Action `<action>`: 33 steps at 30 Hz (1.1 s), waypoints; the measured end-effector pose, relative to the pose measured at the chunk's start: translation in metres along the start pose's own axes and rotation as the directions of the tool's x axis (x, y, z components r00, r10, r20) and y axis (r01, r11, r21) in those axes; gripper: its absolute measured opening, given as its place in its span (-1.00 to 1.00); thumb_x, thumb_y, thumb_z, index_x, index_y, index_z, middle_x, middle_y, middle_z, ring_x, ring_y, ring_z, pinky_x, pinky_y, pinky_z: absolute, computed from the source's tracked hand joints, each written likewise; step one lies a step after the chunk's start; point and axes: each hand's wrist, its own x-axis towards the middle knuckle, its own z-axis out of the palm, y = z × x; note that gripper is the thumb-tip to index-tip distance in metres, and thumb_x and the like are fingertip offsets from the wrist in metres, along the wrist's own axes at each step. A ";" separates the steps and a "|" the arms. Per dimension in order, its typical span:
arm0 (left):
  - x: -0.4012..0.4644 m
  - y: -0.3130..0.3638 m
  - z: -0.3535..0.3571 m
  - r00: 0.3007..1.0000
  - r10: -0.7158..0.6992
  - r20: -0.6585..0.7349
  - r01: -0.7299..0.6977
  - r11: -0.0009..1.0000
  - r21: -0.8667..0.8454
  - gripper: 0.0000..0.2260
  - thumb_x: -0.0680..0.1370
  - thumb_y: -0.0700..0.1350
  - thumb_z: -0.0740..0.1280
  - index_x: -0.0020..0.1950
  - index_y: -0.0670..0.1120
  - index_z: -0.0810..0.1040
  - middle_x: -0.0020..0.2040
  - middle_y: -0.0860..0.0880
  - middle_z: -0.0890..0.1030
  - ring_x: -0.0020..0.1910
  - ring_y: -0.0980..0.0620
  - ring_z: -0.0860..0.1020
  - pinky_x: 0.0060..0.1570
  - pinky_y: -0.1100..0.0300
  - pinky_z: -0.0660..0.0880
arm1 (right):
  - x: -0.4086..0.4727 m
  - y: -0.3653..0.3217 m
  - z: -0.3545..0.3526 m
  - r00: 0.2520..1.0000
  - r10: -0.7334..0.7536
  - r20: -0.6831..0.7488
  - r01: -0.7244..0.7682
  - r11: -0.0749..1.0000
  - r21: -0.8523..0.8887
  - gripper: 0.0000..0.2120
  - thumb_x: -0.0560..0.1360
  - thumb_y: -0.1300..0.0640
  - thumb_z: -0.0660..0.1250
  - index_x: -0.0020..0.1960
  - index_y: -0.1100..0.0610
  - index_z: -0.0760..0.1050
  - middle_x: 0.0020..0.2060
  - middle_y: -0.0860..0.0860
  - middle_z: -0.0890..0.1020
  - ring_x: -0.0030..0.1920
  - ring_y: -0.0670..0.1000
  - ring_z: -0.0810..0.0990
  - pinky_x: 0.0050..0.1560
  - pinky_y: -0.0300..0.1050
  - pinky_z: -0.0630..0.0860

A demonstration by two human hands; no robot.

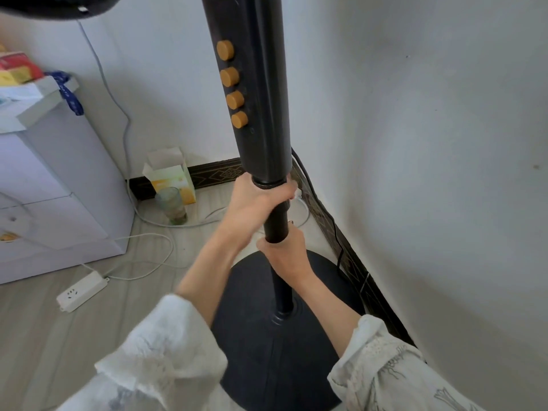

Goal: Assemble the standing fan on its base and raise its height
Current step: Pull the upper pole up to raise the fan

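Pale wood-look floor [44, 336] meets white walls in the corner where we stand the tall black standing fan [261, 114], its long axis upright and leaning slightly left toward the top, its thin pole planted in the middle of the round black base [252, 366] on the floor. Four round orange knobs [232, 87] run down its thick glossy column. Our left hand [255, 203] wraps closed around the collar under that column, and our right hand [284, 256] grips the pole just below.
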 end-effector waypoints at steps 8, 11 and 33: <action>-0.001 0.001 0.000 0.999 -0.009 0.052 0.009 1.000 0.006 -0.84 0.32 -0.19 0.47 -0.16 -0.11 0.56 -0.28 -0.03 0.60 -0.27 0.10 0.59 -0.24 0.26 0.52 | 0.001 0.001 -0.003 0.999 0.021 0.034 -0.020 1.000 -0.016 -0.85 0.33 0.24 0.38 -0.21 0.14 0.41 -0.35 0.04 0.50 -0.37 -0.03 0.47 -0.39 -0.29 0.39; 0.005 0.003 -0.017 0.953 -0.012 0.304 0.000 0.999 0.040 -0.88 0.33 -0.19 0.44 -0.19 -0.12 0.55 -0.20 -0.12 0.59 -0.15 -0.03 0.59 -0.08 0.12 0.53 | 0.001 0.002 -0.002 0.999 0.043 0.030 -0.043 0.999 -0.003 -0.81 0.31 0.24 0.38 -0.24 0.08 0.36 -0.38 -0.02 0.43 -0.41 -0.06 0.41 -0.43 -0.32 0.36; -0.009 -0.007 0.025 0.933 0.082 -0.351 -0.080 0.997 0.021 -0.81 0.33 -0.21 0.45 -0.12 -0.08 0.51 -0.37 0.10 0.56 -0.42 0.21 0.51 -0.43 0.42 0.43 | 0.004 0.004 -0.006 0.994 -0.035 0.101 0.041 0.997 -0.059 -0.82 0.40 0.29 0.34 -0.23 0.06 0.39 -0.32 -0.03 0.51 -0.32 -0.09 0.49 -0.27 -0.23 0.45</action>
